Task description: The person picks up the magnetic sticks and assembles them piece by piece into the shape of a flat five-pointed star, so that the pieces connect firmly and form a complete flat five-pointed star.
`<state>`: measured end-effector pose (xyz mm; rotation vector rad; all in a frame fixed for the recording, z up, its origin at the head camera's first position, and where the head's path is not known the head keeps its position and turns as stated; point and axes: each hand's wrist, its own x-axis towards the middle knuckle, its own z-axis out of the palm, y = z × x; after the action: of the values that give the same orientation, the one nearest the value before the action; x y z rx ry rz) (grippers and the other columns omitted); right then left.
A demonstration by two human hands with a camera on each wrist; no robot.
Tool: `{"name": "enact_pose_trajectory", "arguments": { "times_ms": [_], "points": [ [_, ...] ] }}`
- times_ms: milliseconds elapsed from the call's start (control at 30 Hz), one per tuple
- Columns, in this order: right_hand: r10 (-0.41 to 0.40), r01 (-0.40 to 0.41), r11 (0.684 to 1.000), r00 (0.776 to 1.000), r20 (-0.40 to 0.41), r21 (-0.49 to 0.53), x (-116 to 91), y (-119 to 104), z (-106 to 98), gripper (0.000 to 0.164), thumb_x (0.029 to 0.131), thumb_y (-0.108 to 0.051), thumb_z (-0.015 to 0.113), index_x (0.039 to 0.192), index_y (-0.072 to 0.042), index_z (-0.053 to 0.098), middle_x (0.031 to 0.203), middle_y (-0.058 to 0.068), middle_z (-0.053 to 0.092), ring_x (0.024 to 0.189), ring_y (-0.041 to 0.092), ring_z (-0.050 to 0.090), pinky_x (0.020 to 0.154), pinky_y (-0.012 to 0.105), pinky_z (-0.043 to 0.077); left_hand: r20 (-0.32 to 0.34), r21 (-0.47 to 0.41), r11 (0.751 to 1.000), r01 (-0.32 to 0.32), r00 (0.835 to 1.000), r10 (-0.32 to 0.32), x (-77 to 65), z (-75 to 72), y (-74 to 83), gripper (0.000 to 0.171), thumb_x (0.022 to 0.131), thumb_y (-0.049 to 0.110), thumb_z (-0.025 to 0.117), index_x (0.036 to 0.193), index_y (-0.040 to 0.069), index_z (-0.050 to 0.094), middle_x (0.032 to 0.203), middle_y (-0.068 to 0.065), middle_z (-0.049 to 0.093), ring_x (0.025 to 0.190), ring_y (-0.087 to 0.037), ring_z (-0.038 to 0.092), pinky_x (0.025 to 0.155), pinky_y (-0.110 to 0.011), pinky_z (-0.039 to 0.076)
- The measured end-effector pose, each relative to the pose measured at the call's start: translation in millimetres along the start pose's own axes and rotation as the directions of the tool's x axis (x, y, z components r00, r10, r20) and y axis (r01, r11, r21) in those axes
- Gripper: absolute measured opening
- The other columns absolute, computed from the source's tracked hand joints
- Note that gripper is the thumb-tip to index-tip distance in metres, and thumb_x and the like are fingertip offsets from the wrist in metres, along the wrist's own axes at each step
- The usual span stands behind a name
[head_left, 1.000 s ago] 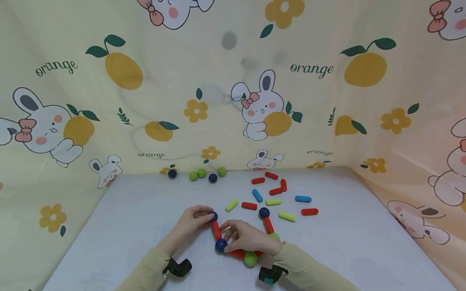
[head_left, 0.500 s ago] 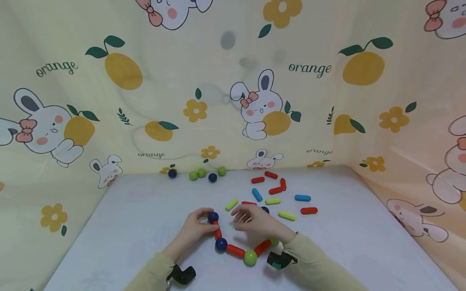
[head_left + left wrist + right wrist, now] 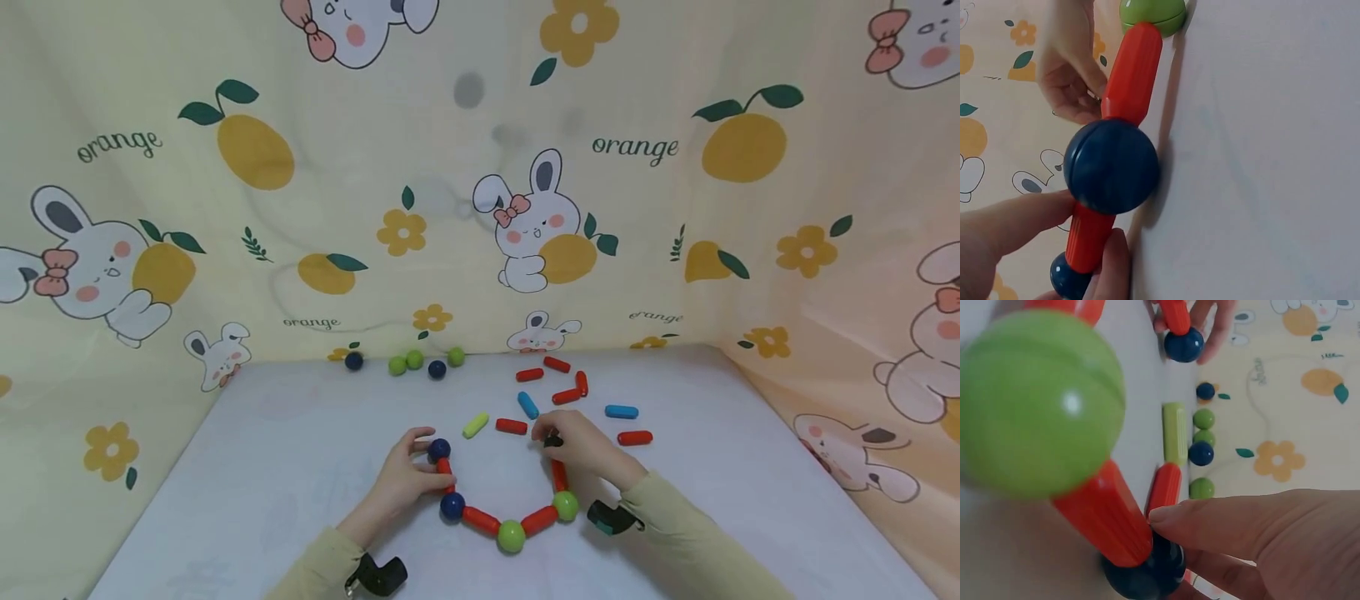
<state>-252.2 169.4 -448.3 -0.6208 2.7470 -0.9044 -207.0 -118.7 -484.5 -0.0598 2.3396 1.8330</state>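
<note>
An open chain of red rods [image 3: 481, 522] and balls lies on the white table, with two green balls [image 3: 512, 537] along its front and right. My left hand [image 3: 403, 475] pinches the red rod [image 3: 1090, 236] at the chain's left end between thumb and fingers. That rod joins a dark blue end ball [image 3: 438, 451] to another dark blue ball [image 3: 1112, 167]. At the right end my right hand [image 3: 588, 450] grips a dark blue ball [image 3: 1147, 572], thumb on the near side and fingers behind. A red rod [image 3: 1110, 515] runs from it to a green ball [image 3: 1041, 403].
Behind the hands lie loose red rods [image 3: 512, 426], blue rods [image 3: 621, 412] and a yellow-green rod [image 3: 476, 426]. Several green and dark blue balls [image 3: 437, 369] line the back edge, against a printed curtain [image 3: 337, 208].
My right hand has let go of the left-front dark blue ball and moved across to the right end ball. My left thumb has slid from the end ball down to the rod.
</note>
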Motion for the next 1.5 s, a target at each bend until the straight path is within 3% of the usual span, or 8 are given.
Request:
{"name": "enact_pose_trajectory", "arguments": {
  "times_ms": [267,567,767,1067,1267,1500],
  "points": [
    [-0.001,0.001,1.000,0.999,0.035,0.004,-19.2,3.6,-2.6,0.018,0.082,-0.002,0.074,0.096,-0.012,0.068,0.086,-0.001,0.061,0.080,0.018,0.055,0.067,0.027,0.052,0.017,-0.035,0.999,0.005,1.000,-0.004,6.6,-6.5,-1.3,0.077,0.072,-0.001,0.081,0.138,0.002,0.041,0.130,-0.024,0.048,0.087,-0.022,0.065,0.074,-0.035,0.057],
    [-0.087,0.066,0.990,0.981,0.171,0.124,-28.6,8.0,-9.2,0.013,0.083,-0.008,0.074,0.094,-0.011,0.068,0.087,0.000,0.063,0.079,0.019,0.057,0.066,0.028,0.052,0.071,-0.023,0.999,-0.036,0.997,0.037,20.5,-20.3,-4.7,0.069,0.074,-0.001,0.079,0.136,0.002,0.047,0.131,-0.025,0.050,0.097,-0.027,0.064,0.077,-0.036,0.056],
    [-0.074,0.022,0.979,0.966,0.249,0.202,-11.0,11.8,-20.1,0.017,0.087,-0.010,0.070,0.104,-0.010,0.066,0.088,0.001,0.063,0.083,0.021,0.059,0.072,0.033,0.052,0.095,-0.023,0.999,-0.035,0.995,0.037,24.3,-25.4,-6.6,0.069,0.074,0.002,0.080,0.136,0.005,0.048,0.130,-0.021,0.051,0.098,-0.027,0.064,0.078,-0.036,0.056],
    [-0.080,0.007,0.959,0.966,0.246,0.285,27.3,11.5,-29.5,0.035,0.088,-0.008,0.069,0.121,-0.003,0.060,0.104,0.012,0.064,0.093,0.023,0.060,0.082,0.036,0.052,0.118,-0.033,0.999,-0.025,0.993,0.029,24.6,-25.4,-6.6,0.070,0.075,0.003,0.080,0.137,0.004,0.047,0.133,-0.024,0.048,0.100,-0.028,0.063,0.080,-0.037,0.056],
    [-0.087,0.051,0.978,0.980,0.177,0.200,52.1,7.1,-18.5,0.036,0.084,-0.003,0.071,0.119,-0.004,0.061,0.102,0.010,0.063,0.090,0.022,0.059,0.079,0.034,0.054,0.121,-0.048,0.999,-0.026,0.992,0.032,25.8,-25.3,-7.8,0.070,0.075,0.003,0.080,0.137,0.004,0.048,0.133,-0.023,0.048,0.099,-0.027,0.063,0.079,-0.037,0.056],
    [-0.074,0.067,0.996,0.987,0.140,0.053,63.1,-2.9,-0.3,0.031,0.081,0.001,0.073,0.110,-0.007,0.065,0.095,0.006,0.063,0.082,0.020,0.058,0.073,0.031,0.054,0.138,-0.074,0.997,-0.025,0.990,0.036,24.1,-26.0,-6.5,0.070,0.075,0.001,0.080,0.137,0.003,0.047,0.132,-0.023,0.048,0.098,-0.027,0.063,0.078,-0.036,0.056]
  ]
}}
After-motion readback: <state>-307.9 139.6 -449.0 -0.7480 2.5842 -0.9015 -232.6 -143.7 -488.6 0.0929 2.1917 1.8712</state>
